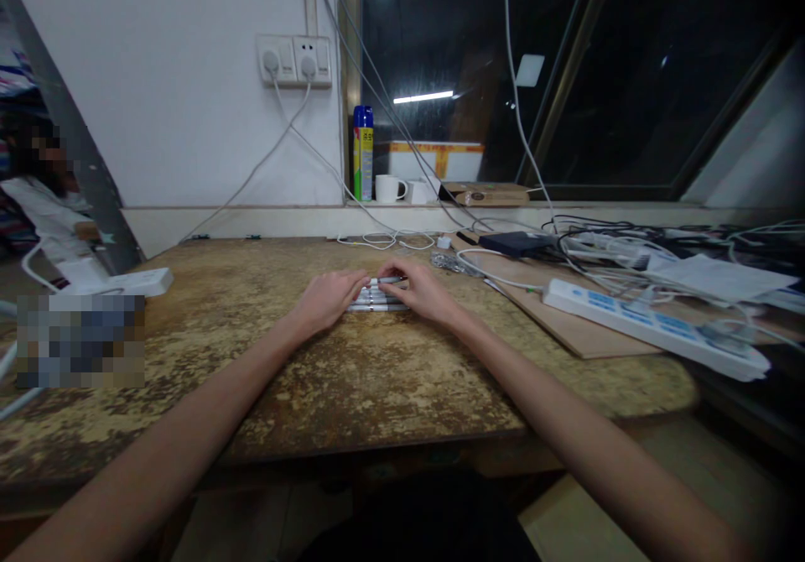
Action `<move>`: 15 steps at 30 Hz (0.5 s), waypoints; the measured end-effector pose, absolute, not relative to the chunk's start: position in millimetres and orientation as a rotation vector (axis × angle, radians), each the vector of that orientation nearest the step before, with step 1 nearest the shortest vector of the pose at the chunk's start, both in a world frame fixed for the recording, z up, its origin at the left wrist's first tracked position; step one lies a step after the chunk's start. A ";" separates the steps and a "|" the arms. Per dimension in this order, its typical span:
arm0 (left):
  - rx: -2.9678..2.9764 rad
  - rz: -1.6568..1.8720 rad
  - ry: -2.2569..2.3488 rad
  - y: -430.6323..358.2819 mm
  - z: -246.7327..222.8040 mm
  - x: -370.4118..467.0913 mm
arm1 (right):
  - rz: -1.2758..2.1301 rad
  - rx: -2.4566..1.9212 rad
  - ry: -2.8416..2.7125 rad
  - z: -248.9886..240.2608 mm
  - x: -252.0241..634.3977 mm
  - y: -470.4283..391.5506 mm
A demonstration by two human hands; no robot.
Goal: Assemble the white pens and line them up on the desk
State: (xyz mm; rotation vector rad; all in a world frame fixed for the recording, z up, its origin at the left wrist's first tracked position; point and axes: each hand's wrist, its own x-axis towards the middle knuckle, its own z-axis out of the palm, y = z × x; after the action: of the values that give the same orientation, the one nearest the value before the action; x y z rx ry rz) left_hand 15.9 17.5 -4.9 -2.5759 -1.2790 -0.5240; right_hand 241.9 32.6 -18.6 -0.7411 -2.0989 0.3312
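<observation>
Several slim white pens (377,303) with silvery bands lie side by side in a row on the worn wooden table (371,377), between my two hands. My right hand (424,289) is closed in a pinch, thumb and forefinger on a pen (386,281) at the far side of the row. My left hand (328,298) is closed at the left ends, its fingertips on the same pen and its palm side against the row. The fingers partly cover the pens' ends.
Right of the pens stand a white power strip (654,327), a thin board (566,327) and tangled cables (604,252). A small clear bag (453,262) lies behind my right hand. Another power strip (142,281) is at left, near a person (44,201). A spray can (363,155) and mug (390,188) stand on the sill.
</observation>
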 end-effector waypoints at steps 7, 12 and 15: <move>-2.588 -0.537 -1.255 22.3 -8.9 15.7 | 0.384 -0.793 -2.114 -19.7 244.0 33.8; -2.650 -0.655 -1.217 19.4 -6.0 15.9 | 0.420 -0.712 -2.028 -19.9 242.2 35.0; -2.688 -0.751 -1.171 15.9 -2.8 17.8 | 0.557 -0.761 -2.013 -20.0 241.7 35.3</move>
State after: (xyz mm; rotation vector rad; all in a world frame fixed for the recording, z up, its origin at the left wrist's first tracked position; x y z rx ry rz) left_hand 17.8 15.9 -2.8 -2.6875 -1.1711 -0.7509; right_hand 241.7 35.3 -20.0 -0.7609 -2.0130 0.5570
